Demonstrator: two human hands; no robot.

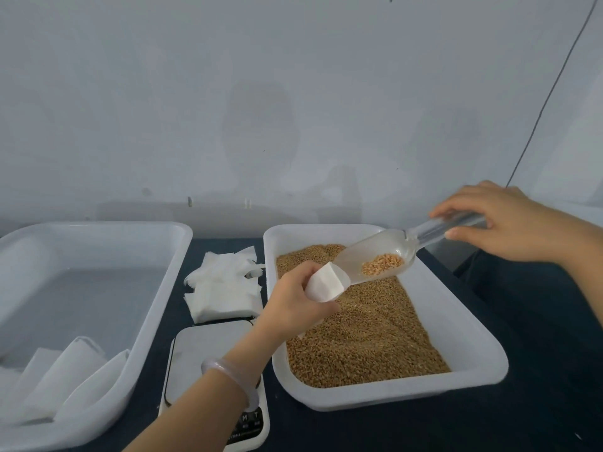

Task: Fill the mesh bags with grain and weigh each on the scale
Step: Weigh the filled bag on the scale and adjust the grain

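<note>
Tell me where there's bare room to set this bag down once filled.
Free: the far floor of the left tray, beyond the white bags, and the dark tabletop right of the grain tray. Crowded: the strip between the trays, taken by the empty-bag stack and the scale under the left forearm. Left hand grips the mesh bag, right hand the scoop.

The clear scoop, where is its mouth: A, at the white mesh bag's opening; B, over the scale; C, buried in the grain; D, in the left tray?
A: the right hand tilts the scoop against the open mesh bag that the left hand holds.
</note>
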